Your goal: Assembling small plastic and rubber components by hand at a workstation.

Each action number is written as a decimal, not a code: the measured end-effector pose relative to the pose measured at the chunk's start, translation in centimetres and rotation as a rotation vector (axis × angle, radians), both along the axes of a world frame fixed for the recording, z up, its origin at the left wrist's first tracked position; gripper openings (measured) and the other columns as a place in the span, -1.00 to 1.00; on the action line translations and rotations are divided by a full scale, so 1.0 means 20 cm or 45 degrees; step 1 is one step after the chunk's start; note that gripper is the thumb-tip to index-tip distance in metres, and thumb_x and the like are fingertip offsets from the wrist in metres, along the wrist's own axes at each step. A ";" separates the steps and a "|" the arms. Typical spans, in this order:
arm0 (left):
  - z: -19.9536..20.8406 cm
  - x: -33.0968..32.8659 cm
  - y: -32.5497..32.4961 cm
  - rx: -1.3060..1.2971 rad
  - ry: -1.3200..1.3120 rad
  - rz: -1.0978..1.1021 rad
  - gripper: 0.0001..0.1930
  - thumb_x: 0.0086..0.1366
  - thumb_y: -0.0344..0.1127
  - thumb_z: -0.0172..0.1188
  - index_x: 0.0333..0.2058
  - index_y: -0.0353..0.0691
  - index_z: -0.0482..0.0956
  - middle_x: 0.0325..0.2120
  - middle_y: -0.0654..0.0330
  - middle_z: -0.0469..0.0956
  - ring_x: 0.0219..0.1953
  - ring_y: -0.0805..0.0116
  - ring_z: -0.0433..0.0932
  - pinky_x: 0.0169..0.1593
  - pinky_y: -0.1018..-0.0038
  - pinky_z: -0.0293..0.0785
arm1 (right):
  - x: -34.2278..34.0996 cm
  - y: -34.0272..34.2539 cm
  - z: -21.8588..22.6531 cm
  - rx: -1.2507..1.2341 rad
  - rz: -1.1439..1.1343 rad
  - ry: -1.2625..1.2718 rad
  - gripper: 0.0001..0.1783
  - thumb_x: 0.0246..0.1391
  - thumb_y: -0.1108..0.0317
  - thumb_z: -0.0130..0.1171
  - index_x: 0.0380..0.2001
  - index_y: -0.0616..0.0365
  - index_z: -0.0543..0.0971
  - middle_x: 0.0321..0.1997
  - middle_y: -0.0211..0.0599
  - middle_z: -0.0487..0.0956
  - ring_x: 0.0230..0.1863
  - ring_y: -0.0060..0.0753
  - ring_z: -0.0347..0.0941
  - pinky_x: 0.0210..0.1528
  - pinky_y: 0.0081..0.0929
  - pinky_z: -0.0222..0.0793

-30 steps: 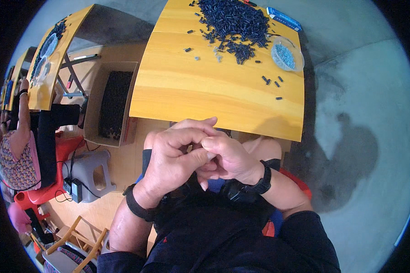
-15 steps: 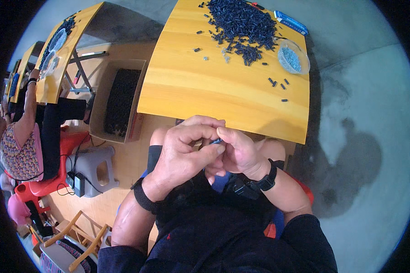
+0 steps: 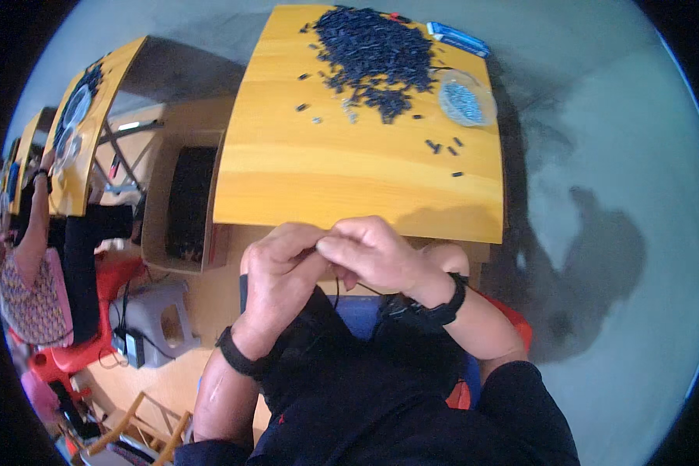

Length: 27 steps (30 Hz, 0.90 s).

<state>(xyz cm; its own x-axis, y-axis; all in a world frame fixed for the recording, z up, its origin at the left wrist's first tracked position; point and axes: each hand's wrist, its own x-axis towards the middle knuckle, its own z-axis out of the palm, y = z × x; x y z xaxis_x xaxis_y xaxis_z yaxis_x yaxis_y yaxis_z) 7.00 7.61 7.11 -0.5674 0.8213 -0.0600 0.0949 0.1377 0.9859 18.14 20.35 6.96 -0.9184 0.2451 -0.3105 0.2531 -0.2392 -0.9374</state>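
Over my lap, just off the near edge of the yellow table (image 3: 311, 179), both hands meet fingertip to fingertip. My left hand (image 3: 276, 268) is closed, thumb and fingers pinched together. Against it presses my right hand (image 3: 377, 256), also closed, its thumb lying along the left fingertips. Whatever they pinch is hidden by the fingers. A large heap of small dark blue-black pieces (image 3: 377, 50) covers the table's far part. Several loose dark pieces (image 3: 433, 146) lie nearer, toward the right. By the right edge stands a clear round bowl (image 3: 489, 109) of small silvery-blue parts.
A blue-and-white box (image 3: 458, 39) lies at the far right corner. Left of the table, a cardboard box (image 3: 154, 217) holds dark contents. Further left are a grey stool (image 3: 151, 311), another yellow table (image 3: 120, 85) and a seated person (image 3: 35, 287).
My view has shifted, so the table sits lower and further left. The small dark piece seen between my fingers is now covered, as my right hand has turned over the left fingertips.
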 end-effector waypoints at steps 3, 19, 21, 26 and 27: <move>-0.02 -0.01 0.01 -0.076 0.104 -0.005 -0.86 0.05 -0.52 0.26 -0.35 -0.32 0.64 -0.48 0.12 0.61 -0.42 0.39 0.60 -0.31 0.53 0.49 | 0.01 0.02 0.00 0.093 -0.015 -0.071 -0.58 0.30 0.14 -0.02 -0.55 0.22 0.51 -0.69 -0.48 0.45 -0.65 -0.67 0.40 -0.64 -0.67 0.29; -0.15 -0.04 0.00 -0.326 0.058 -0.209 -0.72 0.03 -0.39 0.34 -0.26 -0.37 0.61 -0.42 0.11 0.64 -0.41 0.39 0.59 -0.29 0.51 0.49 | 0.37 0.88 -0.27 1.863 -0.216 -0.708 -0.80 0.05 0.32 -0.03 -0.44 0.22 0.51 -0.42 0.09 0.57 -0.31 0.13 0.54 -0.23 0.02 0.43; -0.19 -0.05 -0.02 -0.307 0.068 -0.196 -0.76 0.03 -0.41 0.33 -0.29 -0.37 0.62 -0.44 0.11 0.63 -0.42 0.39 0.58 -0.30 0.51 0.48 | 0.39 0.92 -0.29 1.899 -0.209 -0.719 -0.83 0.05 0.35 0.01 -0.40 0.23 0.52 -0.41 0.08 0.58 -0.29 0.13 0.54 -0.22 0.00 0.43; -0.26 -0.09 -0.08 -0.291 0.293 -0.141 -0.85 0.01 -0.46 0.31 -0.39 -0.37 0.63 -0.49 0.11 0.59 -0.43 0.31 0.56 -0.32 0.47 0.46 | 0.37 0.94 -0.31 1.850 -0.248 -0.730 -0.84 0.02 0.36 0.07 -0.36 0.23 0.50 -0.37 0.07 0.58 -0.29 0.12 0.53 -0.22 -0.02 0.43; -0.24 -0.09 -0.07 -0.292 0.292 -0.141 -0.85 0.01 -0.46 0.31 -0.39 -0.37 0.63 -0.49 0.11 0.59 -0.43 0.31 0.56 -0.32 0.47 0.46 | 0.37 0.95 -0.32 1.829 -0.286 -0.686 -0.82 0.01 0.35 0.10 -0.34 0.23 0.50 -0.35 0.06 0.58 -0.30 0.12 0.53 -0.22 -0.04 0.43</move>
<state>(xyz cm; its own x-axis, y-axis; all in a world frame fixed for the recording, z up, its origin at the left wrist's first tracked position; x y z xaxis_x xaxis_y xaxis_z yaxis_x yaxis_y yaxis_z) 5.12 6.19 2.23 -0.4955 0.8586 -0.1318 0.3375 0.3301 0.8816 25.58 39.28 0.58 -0.6841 0.7289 0.0279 0.7077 0.6724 -0.2169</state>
